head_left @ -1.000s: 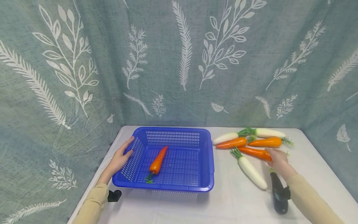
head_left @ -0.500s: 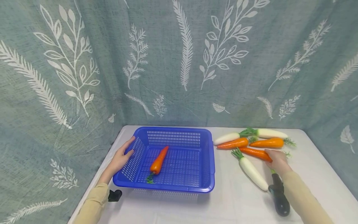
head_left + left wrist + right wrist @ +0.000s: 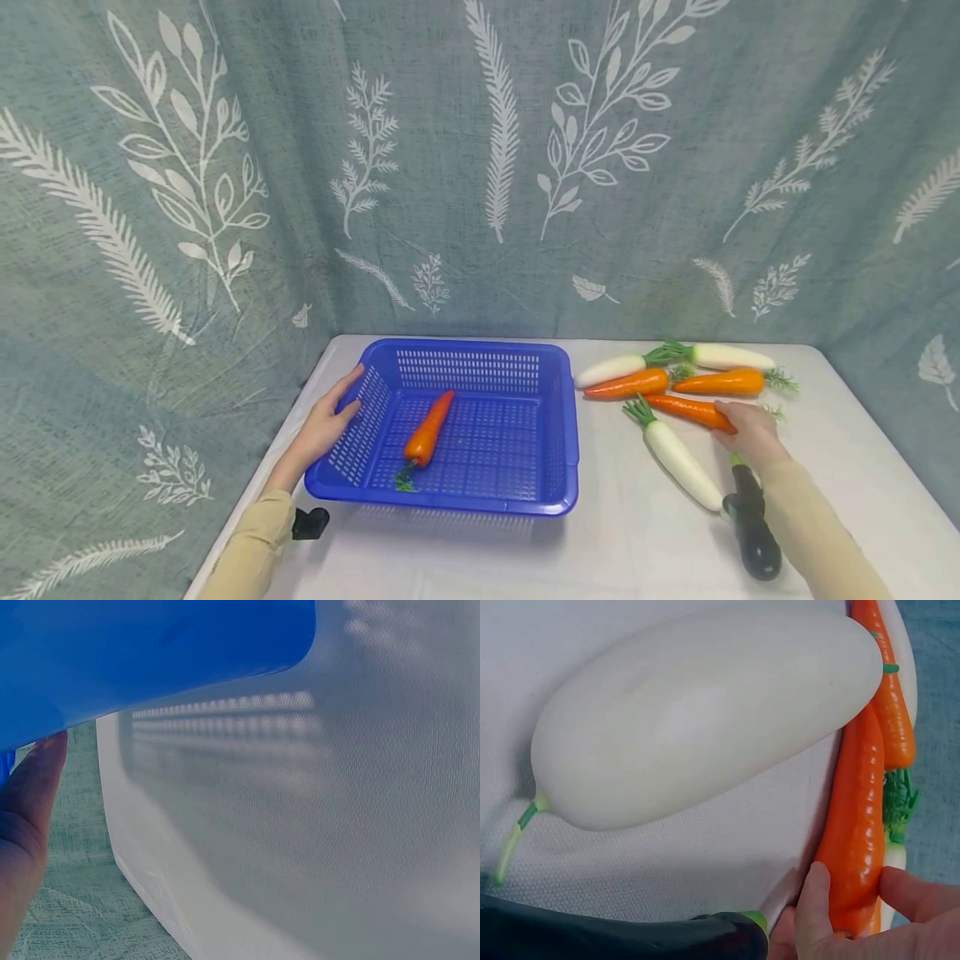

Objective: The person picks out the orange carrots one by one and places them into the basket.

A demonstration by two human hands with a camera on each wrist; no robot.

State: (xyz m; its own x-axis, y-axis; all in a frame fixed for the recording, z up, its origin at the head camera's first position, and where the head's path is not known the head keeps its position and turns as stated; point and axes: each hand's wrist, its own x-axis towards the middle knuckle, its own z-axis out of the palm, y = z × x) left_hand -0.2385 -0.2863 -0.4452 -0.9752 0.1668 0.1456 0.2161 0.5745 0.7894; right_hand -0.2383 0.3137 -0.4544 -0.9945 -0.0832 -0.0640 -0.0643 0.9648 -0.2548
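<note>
In the head view my left hand (image 3: 322, 429) rests at the left rim of the blue basket (image 3: 442, 502), fingers fairly straight and thumb apart from them. The left wrist view shows one digit (image 3: 37, 784) touching the basket's edge; the other fingers are out of sight. One orange carrot (image 3: 427, 433) lies inside the basket. My right hand (image 3: 750, 433) pinches the thick end of another carrot (image 3: 851, 825) between thumb and finger, and that carrot lies on the table. Close by are a white radish (image 3: 705, 720) and a dark eggplant (image 3: 615, 934), partly hidden by my right arm.
Behind the pinched carrot lie two more carrots (image 3: 626, 384) (image 3: 720, 382) and two more white radishes (image 3: 611, 370) (image 3: 733, 357). A white cloth covers the table (image 3: 615, 542). A green leaf-patterned curtain (image 3: 450, 167) hangs behind and at both sides.
My right wrist and forearm have turned and shifted a little left, while the fingers stay at the same carrot. The whole view slides slightly right. My left hand keeps its place on the basket.
</note>
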